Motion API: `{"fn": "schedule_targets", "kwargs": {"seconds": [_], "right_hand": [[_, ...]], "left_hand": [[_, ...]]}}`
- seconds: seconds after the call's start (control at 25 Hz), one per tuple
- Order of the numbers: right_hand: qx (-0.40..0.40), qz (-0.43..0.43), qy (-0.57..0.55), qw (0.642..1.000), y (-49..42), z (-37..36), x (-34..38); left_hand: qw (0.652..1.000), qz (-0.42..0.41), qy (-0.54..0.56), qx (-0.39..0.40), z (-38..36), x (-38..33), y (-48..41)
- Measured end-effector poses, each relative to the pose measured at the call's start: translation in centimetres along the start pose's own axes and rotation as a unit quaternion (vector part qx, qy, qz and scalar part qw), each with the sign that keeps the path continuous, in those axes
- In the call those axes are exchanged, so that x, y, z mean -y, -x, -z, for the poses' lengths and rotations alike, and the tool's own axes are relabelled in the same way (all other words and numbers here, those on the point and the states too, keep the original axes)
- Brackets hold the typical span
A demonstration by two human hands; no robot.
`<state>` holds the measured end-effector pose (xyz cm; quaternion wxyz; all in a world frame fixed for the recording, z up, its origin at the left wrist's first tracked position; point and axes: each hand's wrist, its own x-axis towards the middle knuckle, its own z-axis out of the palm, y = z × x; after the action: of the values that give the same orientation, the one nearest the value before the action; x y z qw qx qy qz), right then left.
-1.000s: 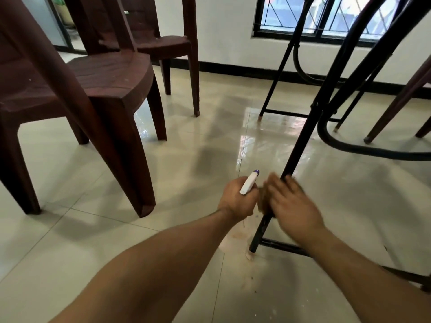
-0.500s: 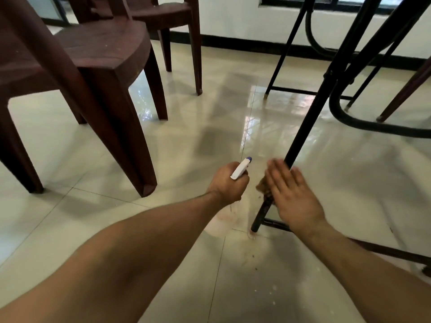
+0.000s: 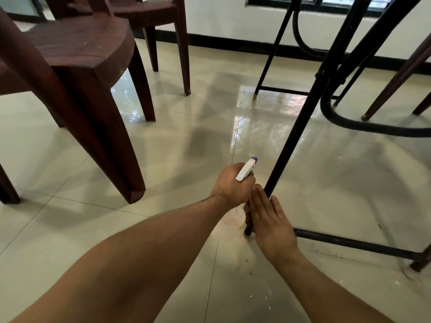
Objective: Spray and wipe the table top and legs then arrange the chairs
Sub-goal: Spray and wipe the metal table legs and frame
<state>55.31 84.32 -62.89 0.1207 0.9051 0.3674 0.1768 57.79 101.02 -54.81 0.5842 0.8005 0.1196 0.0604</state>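
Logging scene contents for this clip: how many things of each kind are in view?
Brown chairs: 3, right one legs only
Spray bottle: 1, in left hand
Brown cloth: 1, pressed by right hand
Black table frame: 1
Total: 6

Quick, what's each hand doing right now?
Left hand: closed, grips the spray bottle.
Right hand: open, straight fingers press a brown cloth against the table leg.

Spray bottle [image 3: 246,170]: body hidden inside my left hand [image 3: 233,190]; only nozzle head shows, 1 o'clock of fist. Brown cloth [image 3: 247,217] mostly under my right hand [image 3: 270,222]. Table leg [image 3: 298,127] cut off at frame's 1 o'clock edge.
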Motion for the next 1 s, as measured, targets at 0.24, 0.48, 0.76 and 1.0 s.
{"fn": "schedule_targets", "kwargs": {"seconds": [0.24,0.48,0.76,1.0], "right_hand": [[0.144,0.001,-0.107,0.984,-0.5,-0.9,3.5],[0.134,-0.005,-0.132,0.982,0.9,-0.6,5.1],[-0.088,-0.410,-0.380,0.825,1.5,1.2,-2.4],[-0.128,-0.414,-0.596,0.676,-2.6,2.0,2.8]], "left_hand": [[0.998,-0.020,-0.045,0.048,-1.5,1.1,1.5],[0.994,-0.042,-0.070,0.066,-1.1,1.1,2.3],[0.995,-0.038,-0.071,0.056,-0.1,0.5,1.8],[0.997,-0.039,-0.056,0.041,0.2,-0.1,1.8]]}}
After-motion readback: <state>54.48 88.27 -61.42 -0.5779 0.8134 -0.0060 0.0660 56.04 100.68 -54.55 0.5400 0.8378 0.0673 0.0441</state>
